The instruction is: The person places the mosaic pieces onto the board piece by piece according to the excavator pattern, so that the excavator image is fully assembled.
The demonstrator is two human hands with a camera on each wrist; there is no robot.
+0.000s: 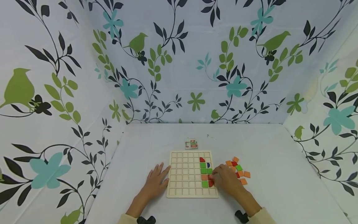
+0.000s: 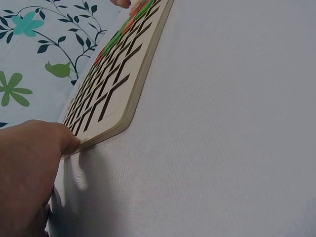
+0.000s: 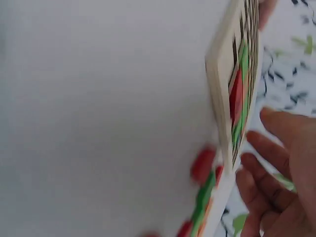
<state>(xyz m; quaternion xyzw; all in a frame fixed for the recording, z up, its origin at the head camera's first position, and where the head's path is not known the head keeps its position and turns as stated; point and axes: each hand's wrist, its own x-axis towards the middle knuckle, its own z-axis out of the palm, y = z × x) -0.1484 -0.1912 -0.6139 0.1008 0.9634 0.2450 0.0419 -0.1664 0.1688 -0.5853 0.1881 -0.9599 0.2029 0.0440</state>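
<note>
A pale wooden grid board (image 1: 183,179) lies on the white surface, with green, orange, red and blue pieces in its right-hand columns. My left hand (image 1: 157,181) rests at the board's left edge, fingers spread, and in the left wrist view the thumb touches its corner. Over the board's right edge is my right hand (image 1: 226,179), its fingertips by a red piece (image 1: 210,177) just above a red quarter-round piece (image 1: 211,184). The right wrist view shows this hand (image 3: 284,168) with fingers loosely bent and apart. No piece shows between them there; that view is blurred.
Loose orange, red and green pieces (image 1: 244,181) lie scattered right of the board, partly behind my right hand. A small printed card (image 1: 191,143) lies beyond the board's far edge. Patterned cloth (image 1: 179,62) walls the surface at the back and sides.
</note>
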